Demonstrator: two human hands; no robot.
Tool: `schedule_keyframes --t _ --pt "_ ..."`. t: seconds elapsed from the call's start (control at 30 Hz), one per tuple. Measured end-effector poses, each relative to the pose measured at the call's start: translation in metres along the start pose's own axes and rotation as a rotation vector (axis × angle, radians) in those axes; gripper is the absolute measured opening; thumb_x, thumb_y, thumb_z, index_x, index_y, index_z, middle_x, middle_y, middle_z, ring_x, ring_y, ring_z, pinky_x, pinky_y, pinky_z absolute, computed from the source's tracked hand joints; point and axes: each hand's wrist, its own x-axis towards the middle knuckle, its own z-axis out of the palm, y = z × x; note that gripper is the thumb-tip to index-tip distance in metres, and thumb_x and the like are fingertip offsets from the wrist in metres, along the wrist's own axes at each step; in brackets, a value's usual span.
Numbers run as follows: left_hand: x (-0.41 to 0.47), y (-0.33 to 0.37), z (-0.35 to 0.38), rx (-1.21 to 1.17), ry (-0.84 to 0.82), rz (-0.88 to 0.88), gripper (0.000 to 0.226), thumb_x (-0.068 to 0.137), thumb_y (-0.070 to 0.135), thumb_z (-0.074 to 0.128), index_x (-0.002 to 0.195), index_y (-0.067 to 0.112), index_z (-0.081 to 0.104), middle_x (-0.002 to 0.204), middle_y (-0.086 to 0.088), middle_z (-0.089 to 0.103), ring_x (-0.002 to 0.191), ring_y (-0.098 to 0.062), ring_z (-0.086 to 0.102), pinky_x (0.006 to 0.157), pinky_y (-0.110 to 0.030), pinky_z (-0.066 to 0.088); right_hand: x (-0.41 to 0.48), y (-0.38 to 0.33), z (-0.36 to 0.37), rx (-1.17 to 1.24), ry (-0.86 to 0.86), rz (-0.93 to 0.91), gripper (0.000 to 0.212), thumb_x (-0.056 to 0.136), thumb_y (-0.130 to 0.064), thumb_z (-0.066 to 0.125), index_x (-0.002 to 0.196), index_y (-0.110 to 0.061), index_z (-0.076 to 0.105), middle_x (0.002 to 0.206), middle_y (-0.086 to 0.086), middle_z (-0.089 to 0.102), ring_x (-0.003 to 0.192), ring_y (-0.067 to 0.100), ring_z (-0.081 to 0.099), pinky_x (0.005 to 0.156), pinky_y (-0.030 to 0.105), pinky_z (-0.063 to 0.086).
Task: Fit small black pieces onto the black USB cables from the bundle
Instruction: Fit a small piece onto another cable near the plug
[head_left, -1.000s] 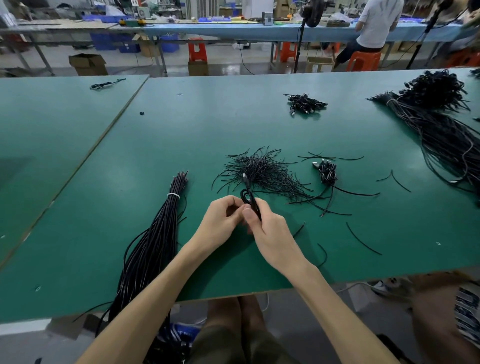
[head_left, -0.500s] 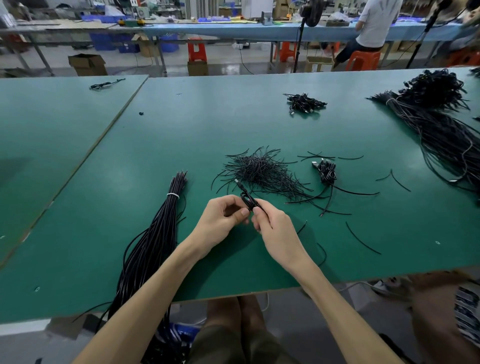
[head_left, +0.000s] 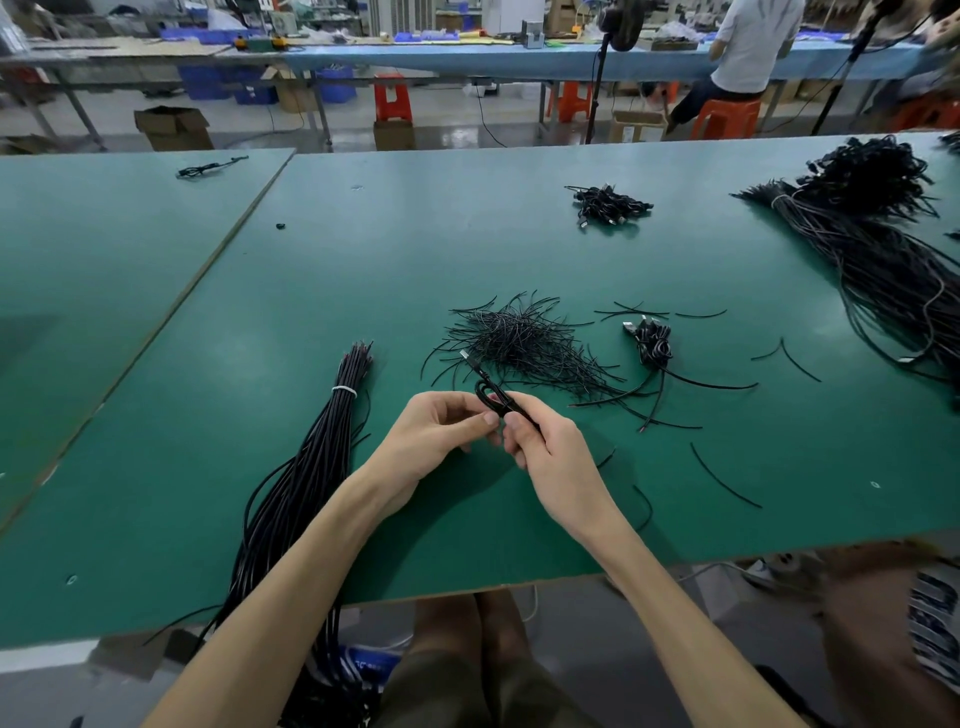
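Both hands meet above the green table (head_left: 363, 291): left hand (head_left: 441, 431) and right hand (head_left: 550, 457) pinch a looped black USB cable (head_left: 491, 397).

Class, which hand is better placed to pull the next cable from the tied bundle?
Left, I judge. The tied bundle lies just outside the left hand, while the right hand would have to cross over it. Both grip the looped cable.

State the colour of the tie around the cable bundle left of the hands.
White tie on the black cable bundle, clearest in the head view.
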Motion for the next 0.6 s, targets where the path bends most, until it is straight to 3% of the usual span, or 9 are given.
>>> schedule_keyframes --t 0.3,0.5,0.6 --pt "-0.0002 0.0019 -0.0017 -0.089 -0.015 0.01 0.015 0.093 0.032 0.073 0.084 0.022 0.079 0.092 -0.016 0.075 0.088 -0.021 0.066 0.074 -0.033 0.043 0.0009 0.002 -0.0018 -0.007 -0.015 -0.023 0.025 0.112 -0.021 0.043 0.117 -0.02 0.068 0.07 -0.014 0.054 0.065 0.002 0.045 0.063 0.02 0.04" --pt "0.0005 0.0016 -0.0024 -0.075 -0.026 0.025 0.027 0.093 0.04 0.074 0.087 0.014 0.076 0.089 -0.015 0.075 0.085 -0.021 0.067 0.073 -0.031 0.046 0.0004 0.003 -0.0016 -0.027 -0.037 -0.054 0.026 0.112 -0.021 0.042 0.115 -0.025 0.067 0.072 -0.013 0.056 0.069 0.004 0.047 0.066 0.021 0.04" --pt "0.0011 0.0005 -0.0017 -0.05 -0.021 0.037 0.032 0.095 0.039 0.072 0.094 0.007 0.076 0.085 -0.013 0.075 0.079 -0.019 0.066 0.07 -0.028 0.048 -0.0008 0.0004 -0.0008 -0.041 -0.023 -0.093 0.031 0.111 -0.019 0.043 0.115 -0.043 0.063 0.075 -0.022 0.061 0.072 0.002 0.052 0.069 0.017 0.043"
